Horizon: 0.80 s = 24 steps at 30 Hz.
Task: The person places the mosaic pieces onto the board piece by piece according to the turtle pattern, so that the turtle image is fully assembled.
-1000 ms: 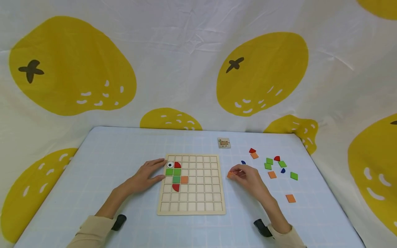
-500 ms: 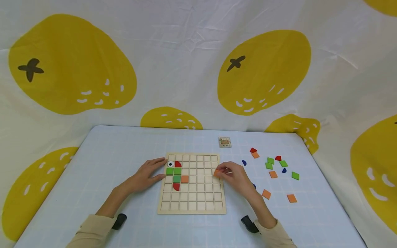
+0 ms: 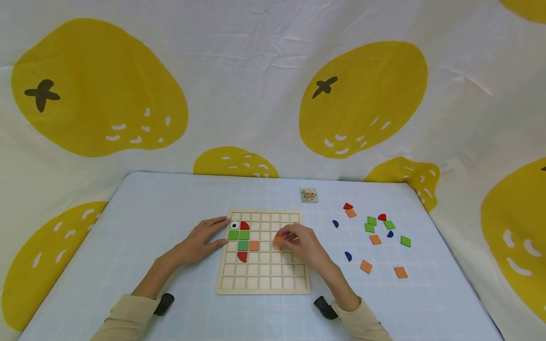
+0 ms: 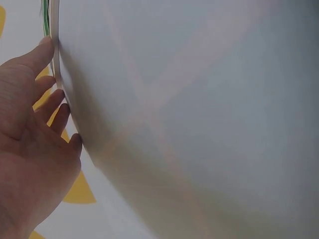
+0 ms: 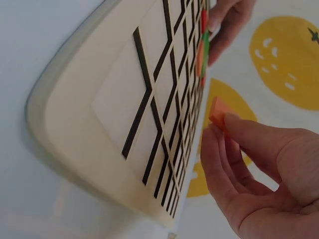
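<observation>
A wooden grid board (image 3: 264, 291) lies on the table, with several coloured tiles set in its upper left cells. Among them are a round eye tile (image 3: 234, 226), a red quarter-round tile (image 3: 242, 256) and an orange square (image 3: 254, 246). My right hand (image 3: 304, 245) pinches another orange square tile (image 5: 219, 113) between thumb and fingers, over the right half of the board. My left hand (image 3: 197, 242) rests at the board's left edge, fingers extended; in the left wrist view its fingertips (image 4: 56, 97) touch that edge.
Loose tiles lie scattered on the table right of the board, including green squares (image 3: 405, 241), orange squares (image 3: 400, 272), red pieces (image 3: 381, 217) and blue half-rounds (image 3: 348, 256). A small picture card (image 3: 309, 195) lies behind the board. A patterned cloth (image 3: 239, 94) hangs behind the table.
My right hand has moved left with the orange tile, from beside the board to above its cells. A blue half-round and an orange square on the table came into view. My left hand stayed put.
</observation>
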{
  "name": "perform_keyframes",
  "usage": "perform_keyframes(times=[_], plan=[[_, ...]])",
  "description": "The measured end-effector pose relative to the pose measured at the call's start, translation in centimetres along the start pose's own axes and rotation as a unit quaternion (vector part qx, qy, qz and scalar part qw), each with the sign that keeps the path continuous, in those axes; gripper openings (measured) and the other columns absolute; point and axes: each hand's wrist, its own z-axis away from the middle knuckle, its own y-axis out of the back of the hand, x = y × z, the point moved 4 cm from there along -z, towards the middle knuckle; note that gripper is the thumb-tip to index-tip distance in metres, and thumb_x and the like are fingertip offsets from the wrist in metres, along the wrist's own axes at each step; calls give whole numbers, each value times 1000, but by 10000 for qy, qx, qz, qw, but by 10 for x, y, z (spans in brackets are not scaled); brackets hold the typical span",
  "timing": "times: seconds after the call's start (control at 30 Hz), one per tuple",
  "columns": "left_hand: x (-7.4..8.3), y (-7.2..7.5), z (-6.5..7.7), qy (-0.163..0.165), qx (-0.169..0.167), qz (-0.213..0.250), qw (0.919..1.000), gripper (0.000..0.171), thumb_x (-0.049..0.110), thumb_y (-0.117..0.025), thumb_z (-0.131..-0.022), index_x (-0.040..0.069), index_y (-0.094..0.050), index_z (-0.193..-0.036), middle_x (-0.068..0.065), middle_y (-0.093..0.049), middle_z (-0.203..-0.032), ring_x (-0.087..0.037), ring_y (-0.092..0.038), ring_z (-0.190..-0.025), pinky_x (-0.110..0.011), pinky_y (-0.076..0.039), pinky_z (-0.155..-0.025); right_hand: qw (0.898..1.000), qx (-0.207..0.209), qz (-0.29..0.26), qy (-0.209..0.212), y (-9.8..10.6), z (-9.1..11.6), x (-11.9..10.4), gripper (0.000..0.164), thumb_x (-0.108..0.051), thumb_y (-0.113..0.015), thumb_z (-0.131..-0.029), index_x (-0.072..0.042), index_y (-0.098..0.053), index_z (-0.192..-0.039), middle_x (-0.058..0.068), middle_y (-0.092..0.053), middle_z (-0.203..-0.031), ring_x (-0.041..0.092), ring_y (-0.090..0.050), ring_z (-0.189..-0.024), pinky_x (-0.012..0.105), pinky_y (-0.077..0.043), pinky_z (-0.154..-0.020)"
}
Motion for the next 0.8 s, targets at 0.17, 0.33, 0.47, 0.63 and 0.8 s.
perform_keyframes(times=[0.17, 0.33, 0.47, 0.63, 0.8], plan=[[1, 1, 0, 17, -40, 54, 10000, 63, 30, -67, -102, 6, -44, -156, -18, -39, -161, -43, -33, -146, -65, -30, -114, 9997, -185, -113, 114, -13, -5, -7, 14, 1, -75, -92, -1, -74, -106, 7, -71, -100, 20, -66, -89, 27, -58, -83], [1, 1, 0, 39, -39, 28, 10000, 63, 30, -67, -102, 6, -44, -156, -18, -39, -161, -42, -33, -146, -65, -30, -115, 9988, -403, -189, 220, -25, -8, -12, 13, 0, -75, -93, -2, -74, -105, 6, -71, -100, 18, -66, -88, 27, -57, -80], [0, 1, 1, 31, -27, 21, 10000, 63, 30, -67, -102, 6, -44, -156, -17, -39, -161, -42, -33, -146, -65, -29, -115, 9979, -557, -204, 258, -34, -9, -15, 13, 0, -74, -93, -2, -74, -106, 6, -71, -101, 17, -66, -88, 28, -57, -81], [2, 2, 1, 32, -10, 71, 10000, 63, 28, -67, -102, 6, -45, -155, -18, -40, -160, -43, -33, -146, -66, -29, -115, 9965, -732, -259, 313, -44, -11, -19, 12, 1, -73, -93, 0, -73, -105, 6, -71, -98, 18, -66, -88, 28, -56, -81], [3, 2, 0, 5, -12, 93, 10000, 62, 27, -67, -102, 5, -45, -155, -19, -40, -160, -44, -33, -146, -66, -29, -115, 9951, -906, -268, 278, -52, -13, -21, 10, 3, -72, -94, 1, -72, -103, 8, -71, -96, 18, -65, -86, 25, -55, -78]])
